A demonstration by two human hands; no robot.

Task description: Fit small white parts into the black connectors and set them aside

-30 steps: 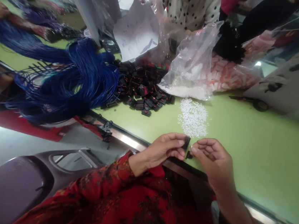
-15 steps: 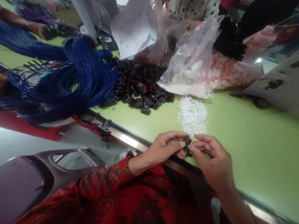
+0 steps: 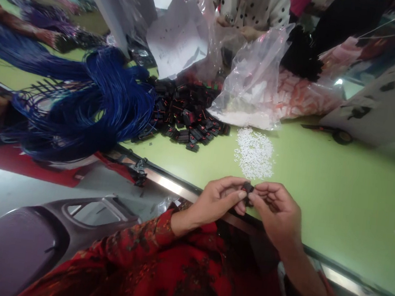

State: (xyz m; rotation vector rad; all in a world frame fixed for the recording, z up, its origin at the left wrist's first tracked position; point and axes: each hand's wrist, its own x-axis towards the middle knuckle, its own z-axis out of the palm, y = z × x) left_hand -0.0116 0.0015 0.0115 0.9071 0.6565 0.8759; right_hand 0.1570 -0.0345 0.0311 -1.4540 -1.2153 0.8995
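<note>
- We had our left hand [image 3: 214, 202] clamped on a small black connector [image 3: 248, 187], with the thumb and fingers closed around it.
- We brought the thumb and fingertips of our right hand [image 3: 279, 214] up against the connector's other side; we could not tell whether they were pinched on it or only touching it.
- We held the connector just above the near edge of the green table [image 3: 338, 192], between our two hands.
- We had a patch of small white pieces [image 3: 254, 152] spread on the table just beyond our fingertips.
- We saw a heap of black connectors [image 3: 190, 118], some with red or orange parts, to the left of the white pieces.
- We had a large bundle of blue wires [image 3: 114, 95] beside that heap, farther left, lying partly over the table's edge.
- We saw a clear plastic bag [image 3: 252, 87] just behind the white pieces, and pale pink and orange parts [image 3: 299, 98] to its right.
- We faced a person in a polka-dot shirt [image 3: 251, 7] across the table, and a sheet of paper [image 3: 178, 36] stood behind the heap.
- We saw a purplish chair [image 3: 19, 241] below the table at the left.
</note>
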